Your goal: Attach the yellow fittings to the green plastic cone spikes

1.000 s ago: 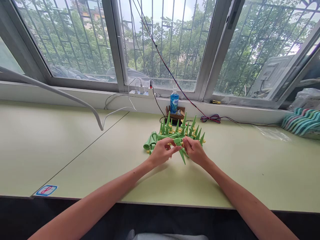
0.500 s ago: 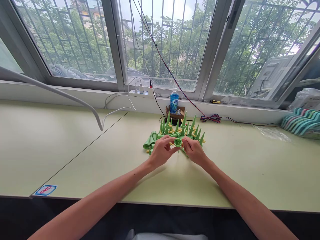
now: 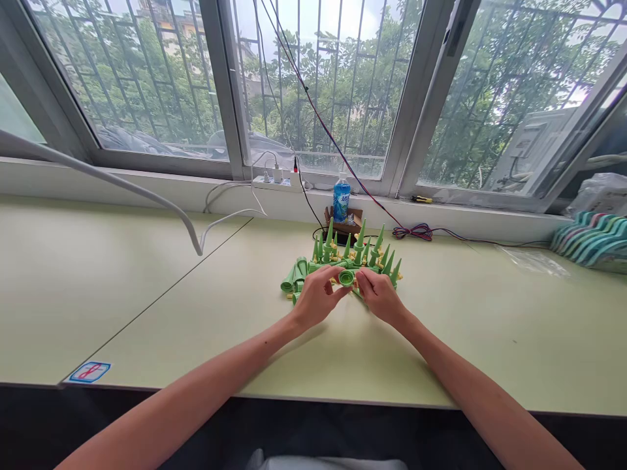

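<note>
Between my hands is a green plastic watering spike, its round hollow end turned up toward me. My left hand grips it from the left with thumb and fingers around the rim. From the right, my right hand pinches at the spike's side, and its fingertips hide the part they touch. Just behind my hands stand several green watering spikes with yellow valves, points up. More of the green cone-shaped pieces lie on their sides to the left.
Behind the spikes, a blue liquid bottle stands in a small cardboard box. A coiled red-and-black cable lies at the back of the table. Teal hangers are stacked at the far right. A white cable hangs at the left.
The round end of the held spike has shifted slightly left and tilted a little. My right fingertips have moved slightly left with it; my left hand is nearly still.
</note>
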A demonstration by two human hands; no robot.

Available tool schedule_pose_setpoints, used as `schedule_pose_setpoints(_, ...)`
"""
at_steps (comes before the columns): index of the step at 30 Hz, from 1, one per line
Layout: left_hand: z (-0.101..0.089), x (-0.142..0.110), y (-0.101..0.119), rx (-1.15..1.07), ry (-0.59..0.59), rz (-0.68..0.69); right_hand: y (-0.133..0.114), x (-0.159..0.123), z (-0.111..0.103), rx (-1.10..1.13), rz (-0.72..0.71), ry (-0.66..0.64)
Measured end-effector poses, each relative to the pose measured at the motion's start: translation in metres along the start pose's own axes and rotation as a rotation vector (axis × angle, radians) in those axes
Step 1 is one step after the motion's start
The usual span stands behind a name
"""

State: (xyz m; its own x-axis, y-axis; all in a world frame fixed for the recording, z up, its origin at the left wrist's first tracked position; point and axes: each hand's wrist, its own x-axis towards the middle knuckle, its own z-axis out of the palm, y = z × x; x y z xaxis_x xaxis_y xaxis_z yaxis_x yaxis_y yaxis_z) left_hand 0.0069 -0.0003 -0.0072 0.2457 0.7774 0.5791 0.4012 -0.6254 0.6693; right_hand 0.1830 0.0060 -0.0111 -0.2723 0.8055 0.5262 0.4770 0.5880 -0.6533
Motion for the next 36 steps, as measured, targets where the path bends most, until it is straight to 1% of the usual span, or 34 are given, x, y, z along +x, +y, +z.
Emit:
schedule_pose_setpoints(5,-0.002,0.001,0.009,-0.013,0.013,-0.107,-0.001,0.0,0.0,0.015,-0.003,-0.001)
schedule_pose_setpoints(8,-0.003,0.001,0.01,-0.062,-0.069,-0.167,-0.001,0.0,0.0,0.006,-0.006,-0.001)
schedule_pose_setpoints(11,-0.003,0.002,0.009,-0.251,-0.207,-0.294,-0.001,0.0,-0.001,0.002,-0.012,0.002)
schedule_pose_setpoints(13,-0.003,0.003,0.008,-0.388,-0.264,-0.399,-0.001,0.0,-0.001,0.001,-0.017,0.011)
schedule_pose_setpoints(16,-0.003,0.005,0.006,-0.527,-0.286,-0.521,-0.002,0.0,-0.002,0.004,-0.014,0.028)
schedule_pose_setpoints(20,-0.004,0.007,0.006,-0.66,-0.286,-0.633,-0.003,0.0,-0.003,0.015,-0.004,0.033)
schedule_pose_setpoints(27,-0.006,0.008,0.005,-0.744,-0.318,-0.697,-0.002,0.0,-0.003,0.018,-0.008,0.032)
schedule_pose_setpoints(32,-0.005,0.007,-0.001,-0.805,-0.375,-0.695,-0.001,0.0,-0.003,0.016,-0.009,0.03)
schedule_pose_setpoints(36,-0.005,0.007,0.0,-0.817,-0.374,-0.677,0.0,0.0,-0.003,0.01,-0.009,0.029)
